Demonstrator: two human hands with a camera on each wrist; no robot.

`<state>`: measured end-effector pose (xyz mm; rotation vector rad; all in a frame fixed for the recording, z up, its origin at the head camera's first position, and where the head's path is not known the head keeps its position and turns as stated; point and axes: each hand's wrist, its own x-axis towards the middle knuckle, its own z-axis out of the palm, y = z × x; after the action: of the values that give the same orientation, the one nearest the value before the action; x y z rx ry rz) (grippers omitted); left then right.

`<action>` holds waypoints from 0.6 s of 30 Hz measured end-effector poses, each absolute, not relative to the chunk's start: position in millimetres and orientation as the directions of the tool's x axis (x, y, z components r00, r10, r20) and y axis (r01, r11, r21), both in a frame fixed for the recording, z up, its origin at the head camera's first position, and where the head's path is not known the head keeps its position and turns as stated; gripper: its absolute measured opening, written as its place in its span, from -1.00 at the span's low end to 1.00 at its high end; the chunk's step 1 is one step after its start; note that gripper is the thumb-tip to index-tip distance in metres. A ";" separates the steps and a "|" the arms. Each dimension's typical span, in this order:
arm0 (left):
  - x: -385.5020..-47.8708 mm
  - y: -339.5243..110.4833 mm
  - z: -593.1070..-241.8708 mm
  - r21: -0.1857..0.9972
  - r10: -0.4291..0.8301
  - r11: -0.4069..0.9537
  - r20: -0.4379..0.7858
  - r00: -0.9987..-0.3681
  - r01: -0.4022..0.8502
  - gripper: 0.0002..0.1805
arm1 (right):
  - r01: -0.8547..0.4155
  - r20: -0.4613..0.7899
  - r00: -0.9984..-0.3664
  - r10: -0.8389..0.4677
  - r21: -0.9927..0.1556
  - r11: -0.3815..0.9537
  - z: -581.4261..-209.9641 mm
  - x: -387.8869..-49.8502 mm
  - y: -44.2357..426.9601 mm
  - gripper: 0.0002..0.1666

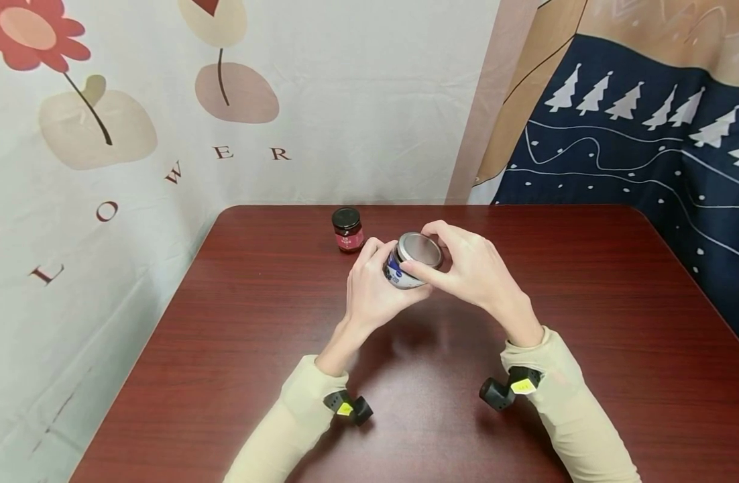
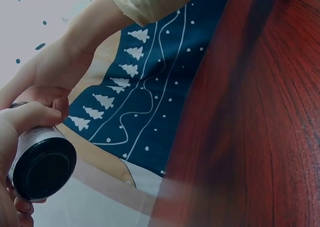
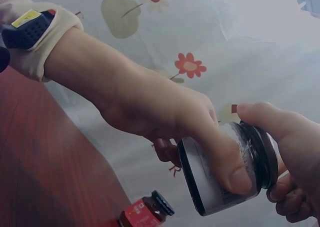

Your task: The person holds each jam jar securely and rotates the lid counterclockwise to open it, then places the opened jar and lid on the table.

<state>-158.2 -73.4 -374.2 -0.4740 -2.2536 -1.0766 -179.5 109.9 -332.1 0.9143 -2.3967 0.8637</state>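
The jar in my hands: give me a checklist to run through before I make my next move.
1. Left hand gripping the held jar round its body: ok.
2. Right hand holding the lid by its rim, thumb and fingers on opposite sides: ok.
3. Lid loosened: cannot tell; it sits on the jar, but the pictures don't show how tight it is.
4. Held jar supported by the table: not ok; its underside shows in the left wrist view, so only the hands support it.
5. Red-labelled jar upright on the table, its dark lid on: ok.
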 end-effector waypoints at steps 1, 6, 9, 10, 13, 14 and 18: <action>-158.3 -73.7 -373.7 0.585 0.067 0.600 0.642 -0.763 0.545 -0.36 | -0.709 0.583 -0.685 -0.436 -0.396 0.584 -332.3 -179.8 110.2 -0.44; -159.4 -75.9 -371.9 0.612 0.090 0.553 0.631 -0.771 0.565 -0.35 | -0.722 0.587 -0.677 -0.444 -0.411 0.557 -331.7 -179.8 111.7 -0.45; -160.2 -77.2 -371.2 0.626 0.104 0.525 0.625 -0.774 0.577 -0.35 | -0.725 0.578 -0.679 -0.452 -0.428 0.540 -330.8 -179.6 113.1 -0.44; -160.6 -77.7 -371.0 0.631 0.109 0.514 0.624 -0.774 0.581 -0.35 | -0.725 0.575 -0.680 -0.455 -0.433 0.535 -330.5 -179.6 113.5 -0.43; -161.2 -79.0 -370.6 0.643 0.125 0.483 0.621 -0.774 0.594 -0.34 | -0.728 0.567 -0.680 -0.465 -0.441 0.526 -329.8 -179.7 114.7 -0.41; -161.4 -79.4 -370.5 0.647 0.129 0.473 0.621 -0.773 0.598 -0.35 | -0.729 0.566 -0.679 -0.468 -0.442 0.523 -329.6 -179.8 115.0 -0.41; -161.5 -80.5 -370.1 0.662 0.143 0.440 0.616 -0.774 0.607 -0.36 | -0.740 0.566 -0.668 -0.482 -0.445 0.503 -328.5 -180.0 116.0 -0.40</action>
<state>-161.5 -80.5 -370.1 -0.6301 -2.2195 -1.3008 -180.0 116.0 -328.5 1.0162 -2.3814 0.9660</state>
